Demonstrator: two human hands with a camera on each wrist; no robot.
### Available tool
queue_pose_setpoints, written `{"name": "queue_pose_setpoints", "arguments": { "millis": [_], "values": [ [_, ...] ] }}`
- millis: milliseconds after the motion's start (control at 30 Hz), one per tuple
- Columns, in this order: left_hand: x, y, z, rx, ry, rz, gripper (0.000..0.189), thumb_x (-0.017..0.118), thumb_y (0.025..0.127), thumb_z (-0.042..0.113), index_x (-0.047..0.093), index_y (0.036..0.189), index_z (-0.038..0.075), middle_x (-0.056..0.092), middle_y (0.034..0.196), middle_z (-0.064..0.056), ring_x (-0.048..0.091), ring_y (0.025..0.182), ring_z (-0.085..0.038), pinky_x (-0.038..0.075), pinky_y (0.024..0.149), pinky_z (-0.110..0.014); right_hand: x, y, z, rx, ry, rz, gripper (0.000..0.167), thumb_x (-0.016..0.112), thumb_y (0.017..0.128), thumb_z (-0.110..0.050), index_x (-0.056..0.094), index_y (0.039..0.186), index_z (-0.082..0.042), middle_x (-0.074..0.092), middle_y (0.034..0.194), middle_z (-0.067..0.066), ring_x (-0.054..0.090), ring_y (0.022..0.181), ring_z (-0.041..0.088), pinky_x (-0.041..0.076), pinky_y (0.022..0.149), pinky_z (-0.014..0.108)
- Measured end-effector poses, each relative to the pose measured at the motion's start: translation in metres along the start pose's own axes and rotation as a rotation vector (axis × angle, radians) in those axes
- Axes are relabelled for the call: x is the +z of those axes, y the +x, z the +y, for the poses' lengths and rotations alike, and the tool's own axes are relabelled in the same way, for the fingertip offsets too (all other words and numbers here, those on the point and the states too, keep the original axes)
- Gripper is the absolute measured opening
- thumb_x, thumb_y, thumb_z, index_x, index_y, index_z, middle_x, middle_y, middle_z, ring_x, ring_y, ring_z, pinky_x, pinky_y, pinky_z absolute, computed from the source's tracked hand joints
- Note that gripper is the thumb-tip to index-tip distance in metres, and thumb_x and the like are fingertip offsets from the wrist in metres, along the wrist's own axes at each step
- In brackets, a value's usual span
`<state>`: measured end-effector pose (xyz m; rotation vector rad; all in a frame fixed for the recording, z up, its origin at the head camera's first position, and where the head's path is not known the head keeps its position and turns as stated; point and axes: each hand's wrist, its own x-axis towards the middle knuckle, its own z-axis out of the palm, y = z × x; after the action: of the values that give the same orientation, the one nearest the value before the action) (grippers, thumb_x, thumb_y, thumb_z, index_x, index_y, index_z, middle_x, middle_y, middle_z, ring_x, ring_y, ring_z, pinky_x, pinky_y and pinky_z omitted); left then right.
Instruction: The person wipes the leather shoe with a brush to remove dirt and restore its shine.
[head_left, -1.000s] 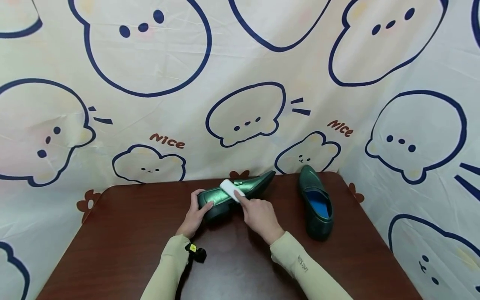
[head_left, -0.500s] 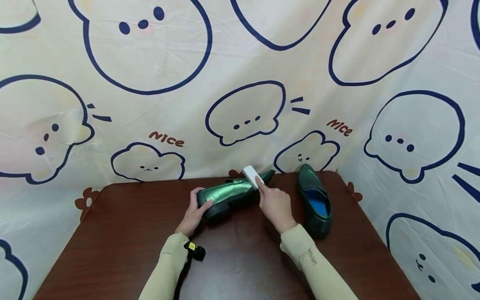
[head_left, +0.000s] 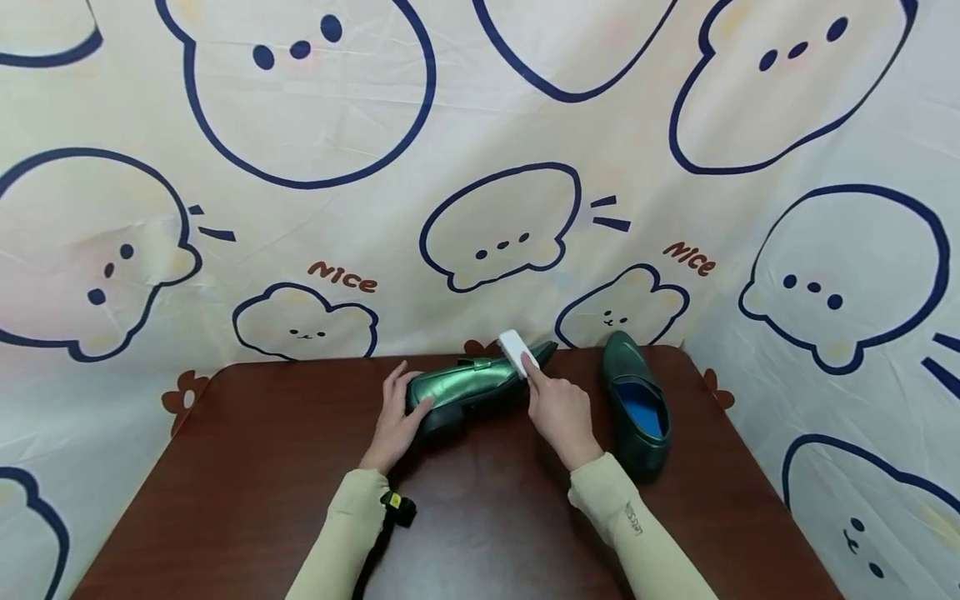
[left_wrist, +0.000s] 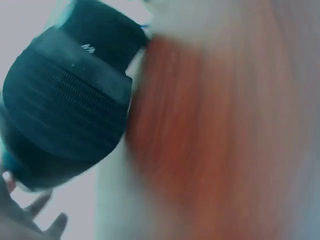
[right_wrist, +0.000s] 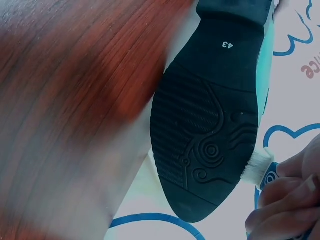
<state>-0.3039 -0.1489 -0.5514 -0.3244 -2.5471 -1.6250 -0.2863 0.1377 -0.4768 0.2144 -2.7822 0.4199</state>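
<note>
A green metallic loafer is tilted on its side, its toe pointing to the back right. My left hand holds its heel end, thumb on the near side and fingers spread round the back. Pinched in my right hand is a white brush, across the upper near the toe. The right wrist view shows its pale bristles at the edge of the dark patterned sole, marked 43. In the left wrist view the heel looms large, with blurred fingertips below.
A second green loafer with a blue insole stands upright at the right of the brown table. Behind the table hangs a pale cloth printed with cartoon bears. A small black device sits on the left wrist.
The brush has travelled from the middle of the loafer towards its toe, mostly in the first half second. My left fingers have spread at the heel, and the view has shifted slightly.
</note>
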Motion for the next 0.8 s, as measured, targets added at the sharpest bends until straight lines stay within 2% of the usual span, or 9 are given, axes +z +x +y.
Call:
{"name": "queue_pose_setpoints", "arguments": {
  "millis": [100,167,200,300,400,467,633,700,800],
  "values": [
    [0.004,0.008,0.018,0.117,0.282,0.077,0.051,0.058,0.105,0.046,0.057,0.143,0.012,0.049,0.153,-0.013,0.046,0.138,-0.037,0.036,0.112,-0.062,-0.001,0.000,0.000,0.010,0.004,-0.010,0.049,0.064,0.104,-0.022,0.054,0.152,-0.026,0.048,0.053,-0.001,0.040,0.043,0.015,0.035,0.043,0.029],
    [0.010,0.015,0.028,0.152,0.391,0.108,0.048,0.055,0.106,0.048,0.065,0.131,0.009,0.062,0.131,-0.014,0.054,0.118,-0.034,0.042,0.103,-0.055,-0.001,0.000,0.000,0.014,0.008,-0.013,0.049,0.064,0.104,-0.022,0.054,0.152,-0.026,0.048,0.054,-0.001,0.040,0.043,0.015,0.035,0.044,0.029],
    [0.013,0.017,0.031,0.155,0.420,0.120,0.048,0.054,0.106,0.050,0.066,0.125,0.008,0.064,0.120,-0.013,0.055,0.108,-0.031,0.044,0.096,-0.050,-0.001,-0.001,0.000,0.016,0.008,-0.017,0.050,0.064,0.104,-0.022,0.054,0.152,-0.026,0.048,0.054,-0.001,0.041,0.043,0.015,0.035,0.044,0.029],
    [0.022,0.020,0.035,0.151,0.421,0.169,0.043,0.054,0.106,0.049,0.065,0.100,0.007,0.059,0.096,-0.009,0.049,0.085,-0.024,0.040,0.080,-0.041,-0.001,-0.002,0.000,0.007,0.001,-0.019,0.050,0.065,0.103,-0.022,0.055,0.152,-0.026,0.048,0.054,-0.001,0.040,0.043,0.015,0.035,0.043,0.028],
    [0.027,0.021,0.034,0.193,0.415,0.201,0.039,0.059,0.104,0.045,0.056,0.085,0.011,0.051,0.082,-0.004,0.042,0.074,-0.018,0.036,0.076,-0.036,-0.002,-0.005,0.001,-0.012,0.003,-0.008,0.049,0.065,0.103,-0.022,0.055,0.151,-0.026,0.048,0.053,-0.001,0.040,0.043,0.015,0.035,0.043,0.028],
    [0.025,0.022,0.032,0.254,0.432,0.196,0.038,0.062,0.103,0.043,0.053,0.082,0.014,0.047,0.078,-0.001,0.038,0.072,-0.016,0.035,0.075,-0.035,-0.003,-0.010,0.000,-0.027,0.035,-0.009,0.047,0.064,0.104,-0.022,0.057,0.150,-0.026,0.048,0.053,-0.001,0.040,0.043,0.015,0.035,0.043,0.029],
    [0.012,0.030,0.029,0.429,0.535,0.151,0.037,0.065,0.101,0.044,0.050,0.081,0.017,0.043,0.077,0.002,0.035,0.072,-0.016,0.030,0.072,-0.034,-0.003,-0.025,-0.005,-0.072,0.154,-0.083,0.048,0.062,0.105,-0.021,0.055,0.151,-0.030,0.050,0.055,-0.003,0.042,0.045,0.012,0.037,0.046,0.029],
    [0.006,0.033,0.026,0.468,0.568,0.135,0.037,0.066,0.101,0.044,0.050,0.081,0.017,0.043,0.077,0.002,0.035,0.073,-0.016,0.028,0.071,-0.033,0.000,-0.029,-0.008,-0.093,0.162,-0.093,0.050,0.062,0.104,-0.020,0.054,0.152,-0.031,0.051,0.056,-0.004,0.042,0.046,0.011,0.038,0.046,0.028],
    [0.003,0.036,0.021,0.492,0.598,0.123,0.038,0.065,0.101,0.044,0.050,0.082,0.015,0.042,0.077,0.001,0.034,0.074,-0.017,0.027,0.071,-0.032,0.005,-0.034,-0.010,-0.122,0.132,-0.055,0.052,0.065,0.103,-0.018,0.054,0.152,-0.031,0.053,0.057,-0.004,0.041,0.046,0.010,0.037,0.045,0.027]
  ]
}}
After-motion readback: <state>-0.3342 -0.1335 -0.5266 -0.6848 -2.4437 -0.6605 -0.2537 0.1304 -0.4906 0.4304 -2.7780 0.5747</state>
